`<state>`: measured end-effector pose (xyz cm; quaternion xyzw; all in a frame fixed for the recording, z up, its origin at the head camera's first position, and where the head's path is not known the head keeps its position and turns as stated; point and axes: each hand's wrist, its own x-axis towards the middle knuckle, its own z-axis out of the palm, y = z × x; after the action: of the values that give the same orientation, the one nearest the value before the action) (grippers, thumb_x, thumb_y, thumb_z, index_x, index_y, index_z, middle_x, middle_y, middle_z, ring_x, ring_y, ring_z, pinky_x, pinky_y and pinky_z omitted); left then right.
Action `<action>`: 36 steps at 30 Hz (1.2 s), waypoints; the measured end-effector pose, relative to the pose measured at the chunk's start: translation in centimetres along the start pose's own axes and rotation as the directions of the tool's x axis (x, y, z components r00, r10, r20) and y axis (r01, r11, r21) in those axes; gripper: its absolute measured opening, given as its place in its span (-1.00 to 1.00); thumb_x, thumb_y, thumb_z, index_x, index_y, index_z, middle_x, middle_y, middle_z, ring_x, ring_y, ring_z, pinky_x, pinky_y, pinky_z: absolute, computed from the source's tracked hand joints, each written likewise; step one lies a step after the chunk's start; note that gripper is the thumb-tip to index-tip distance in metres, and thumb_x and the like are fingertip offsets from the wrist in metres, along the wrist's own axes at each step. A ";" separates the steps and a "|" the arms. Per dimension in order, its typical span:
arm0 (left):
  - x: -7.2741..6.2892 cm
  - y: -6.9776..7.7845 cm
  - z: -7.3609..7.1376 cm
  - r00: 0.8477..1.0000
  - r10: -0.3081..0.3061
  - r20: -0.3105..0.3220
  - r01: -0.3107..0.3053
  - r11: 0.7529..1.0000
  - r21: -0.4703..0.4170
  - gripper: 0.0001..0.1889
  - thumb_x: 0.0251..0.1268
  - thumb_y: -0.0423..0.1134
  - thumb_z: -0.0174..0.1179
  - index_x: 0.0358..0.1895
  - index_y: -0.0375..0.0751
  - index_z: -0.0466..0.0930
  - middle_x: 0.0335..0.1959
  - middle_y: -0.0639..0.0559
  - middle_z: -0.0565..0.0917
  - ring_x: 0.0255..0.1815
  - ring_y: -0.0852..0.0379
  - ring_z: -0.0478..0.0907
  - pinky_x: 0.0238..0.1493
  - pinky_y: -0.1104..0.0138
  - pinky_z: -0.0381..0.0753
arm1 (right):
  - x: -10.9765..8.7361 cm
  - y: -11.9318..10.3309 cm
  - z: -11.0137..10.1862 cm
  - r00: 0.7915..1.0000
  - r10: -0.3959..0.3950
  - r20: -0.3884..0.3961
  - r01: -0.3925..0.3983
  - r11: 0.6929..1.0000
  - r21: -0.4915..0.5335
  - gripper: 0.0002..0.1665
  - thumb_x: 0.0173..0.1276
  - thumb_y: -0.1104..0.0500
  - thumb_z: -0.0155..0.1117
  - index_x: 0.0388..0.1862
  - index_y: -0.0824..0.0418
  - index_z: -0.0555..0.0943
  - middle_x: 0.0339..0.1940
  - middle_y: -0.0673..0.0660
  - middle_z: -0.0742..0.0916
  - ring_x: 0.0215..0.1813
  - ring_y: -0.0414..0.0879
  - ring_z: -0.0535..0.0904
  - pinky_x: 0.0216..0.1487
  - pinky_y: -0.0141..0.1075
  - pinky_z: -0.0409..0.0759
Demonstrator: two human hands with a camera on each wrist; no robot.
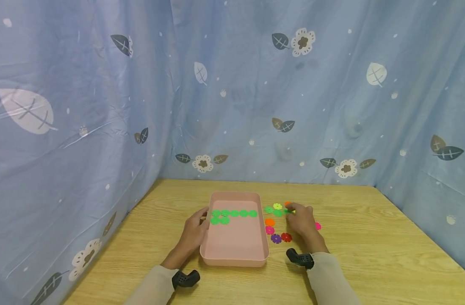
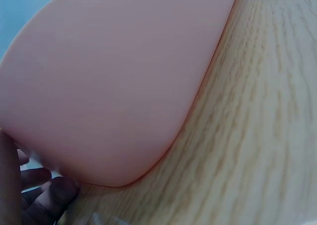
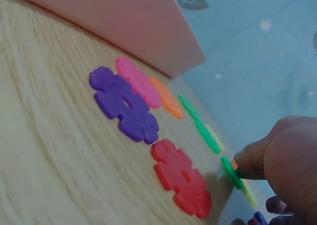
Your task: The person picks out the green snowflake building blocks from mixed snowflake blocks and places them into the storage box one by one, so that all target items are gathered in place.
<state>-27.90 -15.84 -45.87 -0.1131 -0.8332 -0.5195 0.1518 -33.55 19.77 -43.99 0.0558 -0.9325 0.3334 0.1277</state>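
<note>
A pink plastic tray (image 1: pixel 234 262) stands on the table. Several green flower-shaped discs (image 1: pixel 234 213) lie inside it in two rows toward its far end. My left hand (image 1: pixel 195 228) holds the tray's left side, thumb near the rim; in the left wrist view its curled fingers (image 2: pixel 57 194) show beside the outer wall. Right of the tray, my right hand (image 1: pixel 303 220) reaches over loose discs, its thumb and index finger at a green disc (image 3: pixel 231 172). It seems to pinch that disc, though the far side of the grip is hidden. A dark blue piece (image 3: pixel 258 218) shows under the other fingers.
Between tray and right hand lie purple (image 1: pixel 276 238), red (image 1: pixel 286 237), pink (image 1: pixel 269 230) and orange (image 1: pixel 269 222) discs. Green (image 1: pixel 278 213) and yellow (image 1: pixel 277 206) ones are farther back. Another pink disc (image 1: pixel 318 226) sits right of the hand. A blue patterned curtain (image 1: pixel 240 106) encloses the table.
</note>
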 end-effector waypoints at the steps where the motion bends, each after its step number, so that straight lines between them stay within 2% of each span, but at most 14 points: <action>1: 0.0 0.0 0.0 1.000 0.001 0.001 -0.001 1.000 -0.003 -0.50 0.50 -0.37 -0.09 0.45 -0.46 0.32 0.21 -0.33 0.57 0.00 -0.12 0.69 -0.12 0.16 0.70 | 0.1 0.0 0.0 1.000 -0.003 -0.011 0.003 1.000 -0.009 -0.60 0.39 0.29 0.19 0.17 0.35 0.66 0.09 0.32 0.73 0.20 0.34 0.35 0.15 0.21 0.46; 8: 0.1 -0.3 0.1 1.000 0.007 0.001 -0.007 1.000 0.001 -0.49 0.49 -0.38 -0.09 0.45 -0.45 0.32 0.22 -0.32 0.56 0.01 -0.11 0.69 -0.14 0.19 0.70 | 0.4 0.6 0.2 0.999 0.006 -0.041 -0.009 0.997 -0.075 -0.62 0.34 0.27 0.35 0.10 0.38 0.70 0.00 0.34 0.76 0.05 0.27 0.42 0.00 0.08 0.51; 16: 0.1 -0.3 -0.1 1.000 0.003 0.002 -0.003 1.000 -0.011 -0.48 0.47 -0.37 -0.10 0.45 -0.45 0.32 0.22 -0.33 0.56 0.00 -0.11 0.69 -0.15 0.18 0.70 | 1.0 0.9 0.4 0.998 0.050 -0.035 -0.054 0.990 -0.129 -0.62 0.28 0.21 0.29 0.03 0.37 0.73 0.10 0.38 0.67 0.02 0.29 0.33 -0.24 -0.04 0.49; 21: 0.1 -0.3 0.0 1.000 0.008 0.013 -0.008 1.000 -0.015 -0.48 0.48 -0.38 -0.10 0.46 -0.46 0.30 0.22 -0.33 0.56 0.01 -0.12 0.69 -0.15 0.19 0.70 | 0.9 0.9 0.2 0.998 0.066 -0.009 -0.067 0.989 -0.134 -0.64 0.27 0.19 0.37 -0.02 0.39 0.71 0.09 0.38 0.64 0.03 0.31 0.31 -0.19 0.02 0.49; 25: 0.0 -0.3 0.1 1.000 0.016 0.015 -0.016 1.000 -0.020 -0.49 0.48 -0.39 -0.10 0.45 -0.47 0.30 0.22 -0.34 0.55 0.02 -0.14 0.69 -0.15 0.19 0.70 | 0.8 0.9 0.1 0.997 0.071 0.000 -0.071 0.993 -0.092 -0.65 0.26 0.20 0.41 -0.03 0.35 0.65 -0.03 0.33 0.69 0.02 0.27 0.34 -0.14 0.02 0.50; 29: 0.0 -0.2 0.1 1.000 0.021 0.013 -0.021 1.000 -0.010 -0.49 0.48 -0.40 -0.11 0.45 -0.47 0.31 0.21 -0.35 0.56 0.05 -0.17 0.68 -0.12 0.19 0.71 | 0.6 0.7 -0.1 0.998 0.069 -0.003 -0.069 0.998 -0.013 -0.77 0.23 0.27 0.31 -0.13 0.29 0.61 -0.19 0.25 0.71 -0.08 0.20 0.46 -0.14 0.01 0.52; 33: 0.0 -0.2 0.1 1.000 0.020 0.011 -0.020 1.000 0.007 -0.48 0.46 -0.40 -0.11 0.45 -0.48 0.31 0.21 -0.34 0.56 0.07 -0.18 0.68 -0.10 0.18 0.71 | 0.4 -0.1 -0.2 0.996 0.047 -0.076 -0.040 0.995 0.092 -0.87 0.31 0.32 0.26 -0.17 0.30 0.62 -0.17 0.28 0.72 -0.15 0.15 0.57 -0.11 0.02 0.55; 36: -0.1 -0.1 -0.1 1.000 0.011 0.003 -0.011 1.000 0.011 -0.47 0.45 -0.39 -0.11 0.45 -0.47 0.31 0.22 -0.33 0.56 0.07 -0.18 0.68 -0.10 0.15 0.70 | 0.4 -1.3 -0.1 0.989 0.023 -0.143 0.003 0.984 0.180 -0.88 0.38 0.32 0.28 -0.14 0.34 0.64 -0.17 0.28 0.71 -0.16 0.13 0.58 -0.15 -0.06 0.58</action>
<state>-27.86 -16.01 -45.93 -0.1176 -0.8358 -0.5138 0.1540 -33.69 18.78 -42.98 0.0380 -0.8872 0.4198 0.1874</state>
